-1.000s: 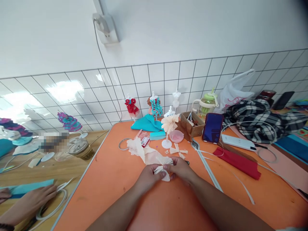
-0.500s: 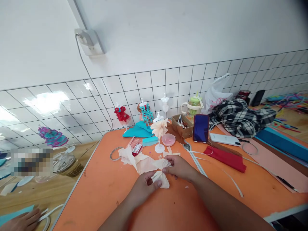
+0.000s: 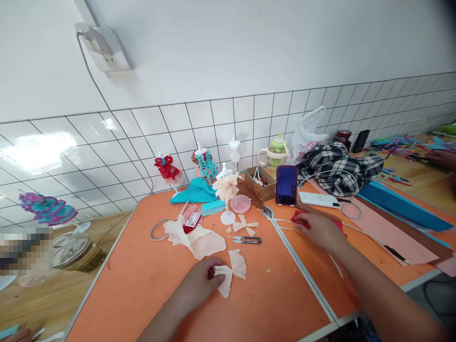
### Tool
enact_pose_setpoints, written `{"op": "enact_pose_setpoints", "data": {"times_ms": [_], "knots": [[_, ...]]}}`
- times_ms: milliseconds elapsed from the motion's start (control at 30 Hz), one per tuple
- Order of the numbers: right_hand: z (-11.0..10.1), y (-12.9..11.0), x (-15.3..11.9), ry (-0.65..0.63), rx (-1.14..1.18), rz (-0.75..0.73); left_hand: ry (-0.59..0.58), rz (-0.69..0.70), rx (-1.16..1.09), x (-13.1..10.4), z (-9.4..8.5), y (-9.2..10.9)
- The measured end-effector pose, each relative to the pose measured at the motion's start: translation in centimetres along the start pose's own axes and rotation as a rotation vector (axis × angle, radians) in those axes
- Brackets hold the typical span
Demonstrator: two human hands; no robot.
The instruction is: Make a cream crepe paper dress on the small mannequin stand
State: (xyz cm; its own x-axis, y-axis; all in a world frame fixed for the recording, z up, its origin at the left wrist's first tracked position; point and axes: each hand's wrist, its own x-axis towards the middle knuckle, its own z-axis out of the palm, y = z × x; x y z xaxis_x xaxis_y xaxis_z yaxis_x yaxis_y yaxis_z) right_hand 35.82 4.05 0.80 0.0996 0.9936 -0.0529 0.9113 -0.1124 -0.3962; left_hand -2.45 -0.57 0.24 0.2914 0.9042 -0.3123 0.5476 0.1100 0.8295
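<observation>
My left hand pinches a cream crepe-paper bow, gathered at its middle, low over the orange table. My right hand is over at the right, above folded red crepe paper. Its fingers are bent together on a thin white strip; the fingertips are partly hidden. Thread snips lie beyond the bow, beside a smaller cream paper bow. A loose cream crepe sheet spreads to the left, with a red-and-white packet on it.
Small dress forms stand at the back, one wearing cream paper, one red. A pink dish, cardboard box, phone and drink jar stand behind. Coloured paper sheets cover the right side. A co-worker's hand shows at lower left.
My right hand has let go of the cream bow and moved right to the white strip. My left hand keeps the bow, slightly lower and left. The snips are now visible. The view has shifted right.
</observation>
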Motion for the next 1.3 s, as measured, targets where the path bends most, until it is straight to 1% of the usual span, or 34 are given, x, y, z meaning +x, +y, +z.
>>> {"op": "enact_pose_setpoints", "data": {"times_ms": [67,133,233,333,400,467,567,700,800,867,967,1000,1067,1167,1300], "knots": [[-0.2,1.5,0.4,-0.016,-0.091,-0.036,0.079,0.0,0.088,-0.2,-0.1,0.0],[0.2,1.8,0.7,-0.078,-0.103,-0.082,0.145,0.045,0.157,-0.3,-0.2,0.3],[1.0,0.7,1.0,-0.137,-0.076,-0.089,0.221,0.131,0.252,-0.6,-0.2,0.8],[1.7,-1.0,1.7,-0.128,-0.122,-0.016,0.289,0.158,0.338,-0.7,-0.2,1.2],[2.0,-1.7,2.2,-0.134,-0.157,0.035,0.331,0.18,0.366,-0.8,-0.3,1.3],[2.1,-2.0,2.7,-0.153,-0.166,0.057,0.356,0.206,0.372,-0.8,-0.4,1.4],[2.2,-1.9,3.0,-0.185,-0.159,0.049,0.363,0.259,0.35,-0.8,-0.6,1.7],[1.8,-2.4,2.4,-0.169,-0.128,-0.004,0.355,0.333,0.301,-0.9,-0.6,2.1],[1.2,-4.5,0.7,-0.113,-0.079,-0.121,0.318,0.373,0.278,-1.1,-0.3,2.4],[0.9,-6.9,-1.0,-0.096,0.016,-0.294,0.277,0.421,0.28,-1.4,0.1,2.7],[1.3,-11.0,-3.9,-0.279,0.155,-0.487,0.208,0.519,0.322,-1.9,0.8,3.3],[1.6,-12.2,-4.7,-0.289,0.159,-0.563,0.193,0.545,0.346,-2.0,1.1,3.5],[2.3,-14.2,-6.0,-0.239,0.135,-0.694,0.182,0.577,0.404,-2.2,1.5,3.8],[3.1,-15.7,-6.7,-0.164,0.067,-0.78,0.199,0.597,0.483,-2.2,1.8,4.0],[3.4,-16.0,-6.6,-0.107,-0.005,-0.825,0.213,0.598,0.517,-2.1,1.4,3.8]]}}
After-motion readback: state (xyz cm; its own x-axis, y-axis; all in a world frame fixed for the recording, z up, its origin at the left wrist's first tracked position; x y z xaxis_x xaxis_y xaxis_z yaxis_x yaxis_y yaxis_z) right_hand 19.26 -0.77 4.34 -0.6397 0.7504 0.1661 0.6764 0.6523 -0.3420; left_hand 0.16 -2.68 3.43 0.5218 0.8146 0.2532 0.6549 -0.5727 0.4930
